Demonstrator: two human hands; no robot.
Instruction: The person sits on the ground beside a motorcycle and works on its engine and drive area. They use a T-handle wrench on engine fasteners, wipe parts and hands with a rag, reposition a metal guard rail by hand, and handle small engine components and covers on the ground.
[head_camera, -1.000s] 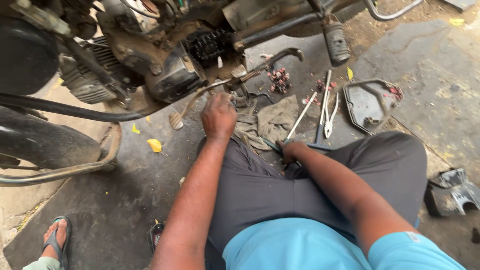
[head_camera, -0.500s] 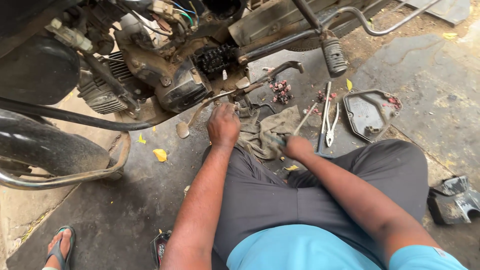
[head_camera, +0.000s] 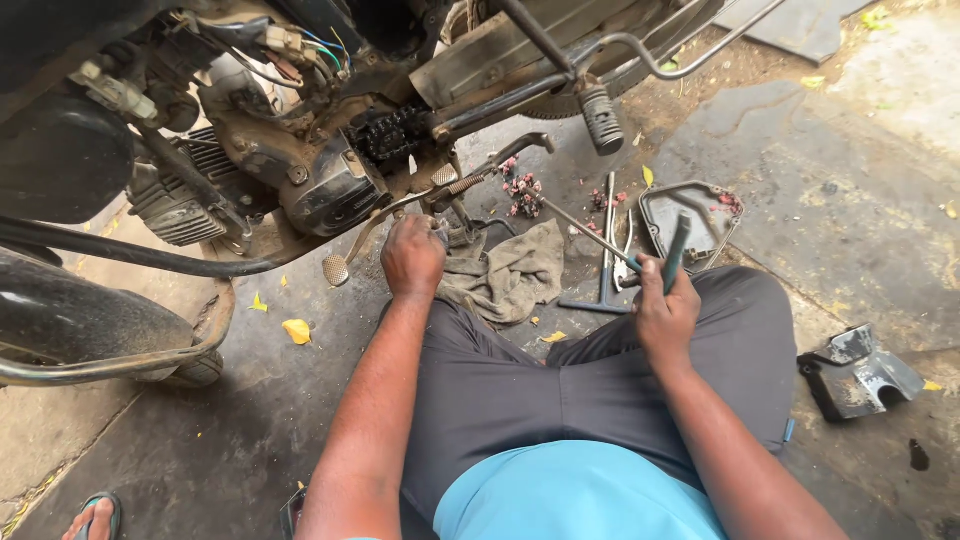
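Nearest me I see my grey trousers and blue shirt, knees spread on the concrete floor. My right hand is raised over the right thigh, fingers clenched around a screwdriver: its dark green handle sticks up and slightly away from me, and a thin metal shaft runs from my fist up and to the left, its long axis slanting toward the underside of the motorcycle. Its tip ends near some small reddish bits on the floor. My left hand reaches forward, fingers curled down at the base of the engine; I cannot tell what they grasp. Just right of it lies a crumpled grey rag. Beyond the rag, a T-shaped wrench lies on the floor, its stem pointing away from me, and past it a dark metal cover. Yellow petals lie to my left. I see no packages or labels that I can make out.
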